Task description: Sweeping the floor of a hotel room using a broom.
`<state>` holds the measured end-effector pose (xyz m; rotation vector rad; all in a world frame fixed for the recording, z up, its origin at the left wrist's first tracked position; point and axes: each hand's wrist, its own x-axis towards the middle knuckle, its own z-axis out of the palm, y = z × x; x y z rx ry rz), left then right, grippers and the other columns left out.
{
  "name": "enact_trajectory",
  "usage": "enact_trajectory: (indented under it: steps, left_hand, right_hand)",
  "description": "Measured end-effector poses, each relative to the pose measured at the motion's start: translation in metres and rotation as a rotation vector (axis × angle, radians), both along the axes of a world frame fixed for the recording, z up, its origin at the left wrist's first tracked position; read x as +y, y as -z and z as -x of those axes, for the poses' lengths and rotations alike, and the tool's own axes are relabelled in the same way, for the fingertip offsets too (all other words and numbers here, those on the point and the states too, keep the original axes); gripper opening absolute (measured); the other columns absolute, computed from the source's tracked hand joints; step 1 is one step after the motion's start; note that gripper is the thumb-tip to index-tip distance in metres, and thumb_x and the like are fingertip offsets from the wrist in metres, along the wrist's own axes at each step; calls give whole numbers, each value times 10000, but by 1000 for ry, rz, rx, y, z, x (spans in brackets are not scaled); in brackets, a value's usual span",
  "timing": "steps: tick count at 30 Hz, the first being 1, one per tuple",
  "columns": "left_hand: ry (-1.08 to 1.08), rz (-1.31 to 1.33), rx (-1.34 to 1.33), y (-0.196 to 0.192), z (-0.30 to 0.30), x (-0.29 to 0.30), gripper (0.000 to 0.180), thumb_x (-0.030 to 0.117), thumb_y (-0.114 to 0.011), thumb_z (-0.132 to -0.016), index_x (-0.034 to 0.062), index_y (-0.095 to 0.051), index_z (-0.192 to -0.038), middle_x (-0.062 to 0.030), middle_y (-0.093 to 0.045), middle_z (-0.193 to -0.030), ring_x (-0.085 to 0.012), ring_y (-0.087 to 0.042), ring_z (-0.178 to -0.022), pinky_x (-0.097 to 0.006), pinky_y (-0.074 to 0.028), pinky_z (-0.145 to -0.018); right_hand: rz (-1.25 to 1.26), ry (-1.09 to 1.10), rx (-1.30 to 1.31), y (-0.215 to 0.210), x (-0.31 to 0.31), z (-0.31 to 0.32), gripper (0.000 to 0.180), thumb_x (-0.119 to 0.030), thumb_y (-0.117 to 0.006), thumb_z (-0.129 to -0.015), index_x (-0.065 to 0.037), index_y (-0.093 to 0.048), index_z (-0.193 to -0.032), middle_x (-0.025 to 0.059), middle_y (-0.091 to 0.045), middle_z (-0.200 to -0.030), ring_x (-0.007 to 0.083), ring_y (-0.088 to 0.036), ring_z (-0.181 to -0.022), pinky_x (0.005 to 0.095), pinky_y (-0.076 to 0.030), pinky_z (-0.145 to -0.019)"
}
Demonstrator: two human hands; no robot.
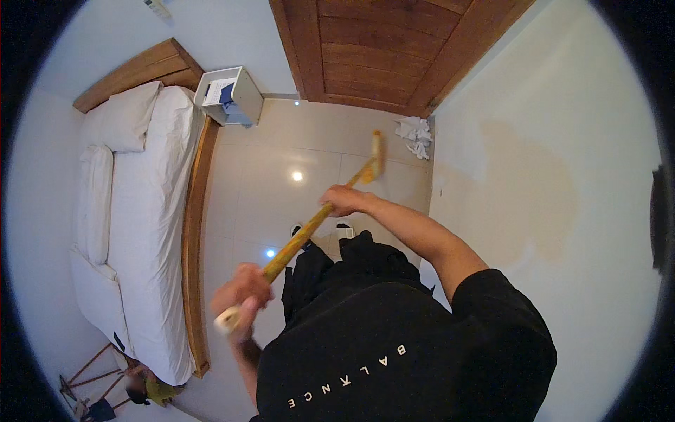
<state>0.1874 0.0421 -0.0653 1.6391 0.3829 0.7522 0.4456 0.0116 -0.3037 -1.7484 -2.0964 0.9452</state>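
A long-handled broom (295, 245) with a yellow stick runs slantwise across the view, from near my body at the left to the floor ahead. My left hand (244, 295) is closed round the stick near its pale top end. Further down, my right hand (343, 200) wraps round the same stick. The broom head (377, 156) is smeared by motion and lies over the tiles, so its bristles cannot be made out. Beyond it, a crumpled white heap (415, 135), like cloth or paper, lies on the floor against the right wall.
A wood-framed bed (158, 232) with white sheets and pillows fills the left side. By its headboard stands a white nightstand (246, 95). A wooden door (380, 53) is ahead, a pale wall (520, 190) at right. A person (151, 388) shows small at lower left.
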Motion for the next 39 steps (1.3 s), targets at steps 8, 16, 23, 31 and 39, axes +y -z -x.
enact_trajectory:
  steps: [8, 16, 23, 31, 39]
  left_hand:
    - [-263, 134, -193, 31, 35, 23, 216, 238, -495, -803, 98, -440, -648, -7, -417, -503, -134, -430, -477, -436, -360, -771]
    - [-192, -341, -504, -56, 73, 25, 340, 365, -489, -772, 152, -335, -555, 31, -304, -497, -117, -313, -458, -361, -282, -629]
    - [-61, -247, -385, -34, 7, 25, 315, 275, -494, -782, 110, -370, -544, 17, -345, -383, -111, -333, -343, -350, -339, -587]
    - [274, 22, -286, 8, -57, 47, 269, 222, -444, -804, 139, -306, -588, 20, -287, -394, -104, -279, -369, -381, -290, -662]
    - [648, 214, -460, -26, -113, 121, 290, 242, -394, -833, 136, -355, -566, 27, -349, -359, -78, -299, -301, -355, -325, -656]
  right_hand:
    - [50, 80, -89, -23, -4, 0, 146, -187, -599, -614, -57, -606, -679, 155, -585, -700, 320, -572, -722, 431, -459, -628]
    - [-125, 0, 333, -62, 29, 118, 151, -141, -616, -606, -53, -569, -719, 170, -559, -684, 339, -553, -744, 421, -442, -655]
    - [-98, -6, 379, -10, 0, 72, 161, -165, -621, -589, -53, -578, -697, 165, -565, -685, 344, -553, -697, 431, -445, -627]
    - [-137, 637, 52, -10, -58, -3, 145, -92, -624, -560, -48, -530, -660, 151, -554, -661, 354, -538, -706, 442, -420, -618]
    - [-137, 933, 258, -47, -88, 61, 124, -145, -613, -627, -44, -552, -664, 159, -558, -651, 342, -552, -699, 446, -426, -628]
